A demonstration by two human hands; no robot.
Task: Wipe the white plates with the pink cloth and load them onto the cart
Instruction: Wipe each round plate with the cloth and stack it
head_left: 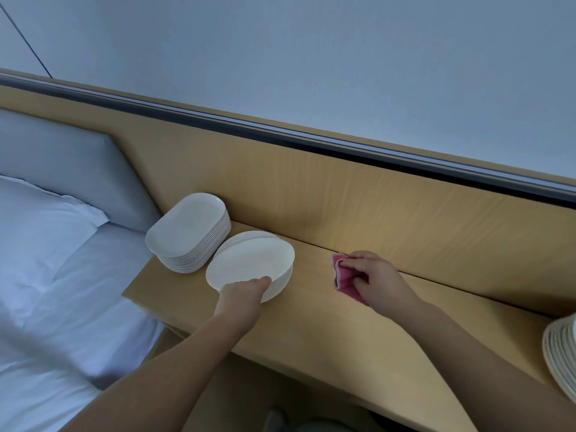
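Head view: the top white plate [249, 263], in the middle of the frame, looks stiff, smooth and breakable, so I judge the rim the safest hold. The left hand [243, 296] grips it there, at the near edge. The right hand [372, 275] pinches the soft, folded pink cloth [344, 280] at the wooden shelf [327, 325], apart to the right of the plate.

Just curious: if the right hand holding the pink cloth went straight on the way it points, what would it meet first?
Likely the wooden back panel; the right hand and cloth aim just behind the round plates, though depth is hard to judge.
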